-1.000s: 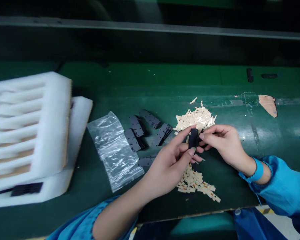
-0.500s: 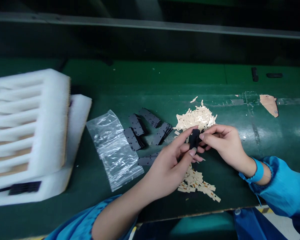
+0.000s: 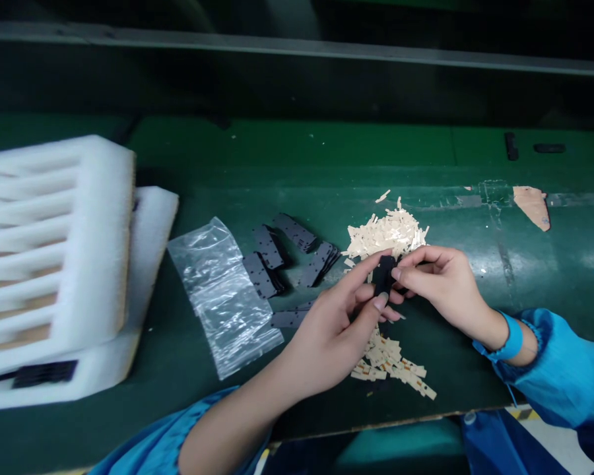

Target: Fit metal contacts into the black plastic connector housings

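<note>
A small black rectangular part (image 3: 384, 274) is gripped between the thumb and fingers of my left hand (image 3: 344, 323). My right hand (image 3: 438, 280) is closed in a pinch at the part's right edge; whether a small piece sits between its fingertips I cannot make out. Just beyond both hands lies a heap of small cream-coloured strips (image 3: 389, 232). Closer to me, below the fingers, spreads a second pile of cream strips (image 3: 393, 365) with brownish marks. Several stacks of flat black plates with holes (image 3: 264, 274) rest left of my left hand.
A clear plastic bag (image 3: 228, 297) lies left of the plates. White foam trays (image 3: 103, 251) are stacked at the far left, black pieces (image 3: 44, 373) in the lower one. A torn tan scrap (image 3: 532, 206) and two black parts (image 3: 511, 146) lie at the right on the green tabletop (image 3: 475, 290).
Both hands hold nearly the same pose around the black part. The right fingertips have shifted very slightly left against it. The view has moved a little.
</note>
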### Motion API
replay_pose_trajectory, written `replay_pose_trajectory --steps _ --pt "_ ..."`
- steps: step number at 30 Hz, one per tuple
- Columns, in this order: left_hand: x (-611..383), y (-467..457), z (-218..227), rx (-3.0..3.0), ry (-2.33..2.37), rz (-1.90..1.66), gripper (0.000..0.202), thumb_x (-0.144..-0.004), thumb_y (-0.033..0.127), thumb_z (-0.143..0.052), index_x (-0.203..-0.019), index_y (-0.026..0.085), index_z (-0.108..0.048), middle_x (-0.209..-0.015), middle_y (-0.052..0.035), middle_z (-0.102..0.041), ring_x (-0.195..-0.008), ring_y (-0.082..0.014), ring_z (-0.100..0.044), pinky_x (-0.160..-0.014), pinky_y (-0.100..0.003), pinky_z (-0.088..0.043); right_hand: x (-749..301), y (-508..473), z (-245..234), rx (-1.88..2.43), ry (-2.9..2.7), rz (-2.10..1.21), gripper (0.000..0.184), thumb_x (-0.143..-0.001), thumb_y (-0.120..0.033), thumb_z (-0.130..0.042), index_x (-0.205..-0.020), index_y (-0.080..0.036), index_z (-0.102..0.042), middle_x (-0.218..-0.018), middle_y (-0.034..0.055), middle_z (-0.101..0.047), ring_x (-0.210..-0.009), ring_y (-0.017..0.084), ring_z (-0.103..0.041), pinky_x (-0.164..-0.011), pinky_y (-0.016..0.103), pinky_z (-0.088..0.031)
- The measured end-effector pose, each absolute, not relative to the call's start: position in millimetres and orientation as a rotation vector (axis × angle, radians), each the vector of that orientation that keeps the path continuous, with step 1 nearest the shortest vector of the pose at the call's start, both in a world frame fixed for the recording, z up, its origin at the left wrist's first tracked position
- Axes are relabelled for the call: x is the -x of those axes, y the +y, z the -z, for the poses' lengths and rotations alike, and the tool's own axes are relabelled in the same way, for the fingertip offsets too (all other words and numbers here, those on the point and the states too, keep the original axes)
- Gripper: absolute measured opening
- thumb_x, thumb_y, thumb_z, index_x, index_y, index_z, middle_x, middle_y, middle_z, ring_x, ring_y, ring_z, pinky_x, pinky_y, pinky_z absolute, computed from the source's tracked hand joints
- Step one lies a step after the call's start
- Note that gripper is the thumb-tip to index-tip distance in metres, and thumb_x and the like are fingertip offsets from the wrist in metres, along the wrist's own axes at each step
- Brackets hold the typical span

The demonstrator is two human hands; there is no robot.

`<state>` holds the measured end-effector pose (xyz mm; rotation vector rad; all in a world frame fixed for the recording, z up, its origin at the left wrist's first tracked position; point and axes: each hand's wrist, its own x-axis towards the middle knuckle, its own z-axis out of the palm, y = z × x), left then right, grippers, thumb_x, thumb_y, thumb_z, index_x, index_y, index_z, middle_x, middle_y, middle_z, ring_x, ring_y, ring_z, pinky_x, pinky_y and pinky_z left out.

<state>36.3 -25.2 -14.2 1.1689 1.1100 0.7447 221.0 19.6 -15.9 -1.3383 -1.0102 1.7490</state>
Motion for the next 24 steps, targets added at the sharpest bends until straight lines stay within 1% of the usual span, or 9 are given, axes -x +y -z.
replay_pose_trajectory --steps 6,13,24 --pt "-36.7 -25.9 12.9 -1.180 1.115 -0.752 0.057 -0.101 0.020 -0.055 -0.158 0.017 -0.044 -0.091 -0.0045 -0.077 -0.084 -0.0193 -0.080 -0.082 -0.030 -0.064 -220.6 20.2 14.4 1.327 -0.973 -1.768 0.014 -0.071 -0.027 -0.083 -0.070 -0.019 -0.070 -0.055 -0.0007 -0.071 -0.053 0.014 -0.069 -0.052 0.025 -0.052" --pt "-35.1 -27.8 15.1 -1.188 1.098 -0.774 0.057 -0.101 0.019 -0.055 -0.158 0.022 -0.045 -0.095 -0.0032 -0.077 -0.082 -0.0181 -0.079 -0.081 -0.030 -0.064 -220.1 20.7 13.3 1.307 -0.982 -1.754 0.014 -0.071 -0.026 -0.081 -0.066 -0.019 -0.070 -0.054 -0.0012 -0.070 -0.050 0.014 -0.068 -0.049 0.026 -0.053" --pt "-34.6 -28.0 15.6 -1.151 1.109 -0.751 0.058 -0.101 0.021 -0.057 -0.158 0.021 -0.044 -0.093 -0.0031 -0.076 -0.082 -0.0186 -0.079 -0.080 -0.031 -0.065 -219.9 22.3 13.8 1.340 -1.014 -1.745 0.016 -0.069 -0.029 -0.081 -0.066 -0.019 -0.069 -0.054 -0.0005 -0.070 -0.051 0.015 -0.069 -0.048 0.026 -0.051"
